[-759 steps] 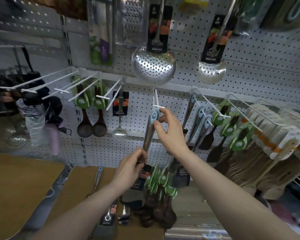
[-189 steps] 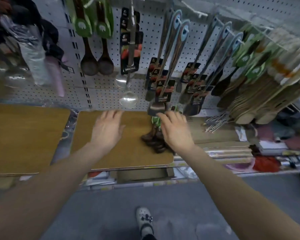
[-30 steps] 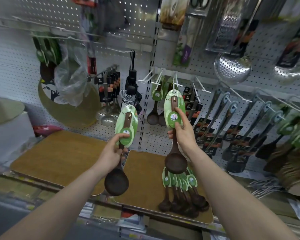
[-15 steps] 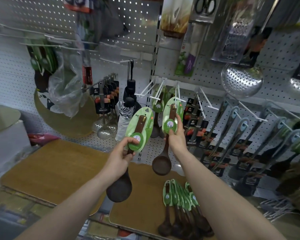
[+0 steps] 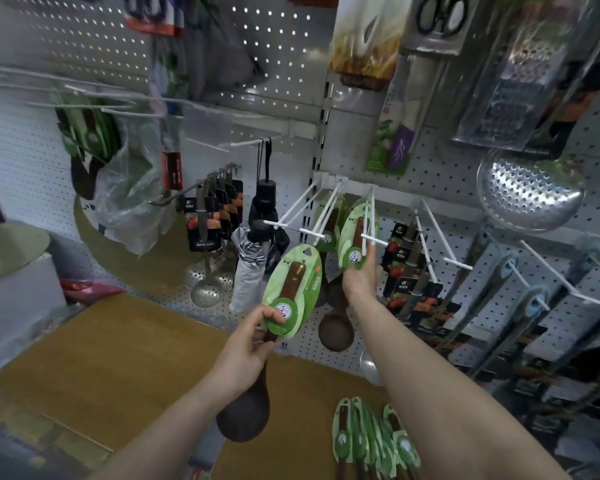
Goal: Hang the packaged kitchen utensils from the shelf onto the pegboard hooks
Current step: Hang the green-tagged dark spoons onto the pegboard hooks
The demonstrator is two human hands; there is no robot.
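Note:
My left hand (image 5: 248,344) grips a dark wooden spoon with a green card (image 5: 290,294) by its handle, bowl hanging down, in front of the pegboard. My right hand (image 5: 361,275) holds a second green-carded wooden spoon (image 5: 355,237) up at a white double-prong hook (image 5: 369,220), the card's top lying against the prongs. Its dark bowl (image 5: 336,332) hangs below my wrist. Another carded spoon (image 5: 328,223) hangs on the hook to the left. Several more green-carded spoons (image 5: 371,441) lie on the wooden shelf (image 5: 118,368) at the bottom.
White hooks (image 5: 437,237) stick out toward me along the pegboard. Folded umbrellas (image 5: 257,244) and steel skimmers with black cards (image 5: 208,230) hang at the left. A large steel skimmer (image 5: 530,192), a grater and black-handled turners hang at the right. A plastic bag hangs upper left.
My right hand has lifted its spoon up and right onto the white hook. My left hand has stayed low with its spoon. The camera has come nearer the board.

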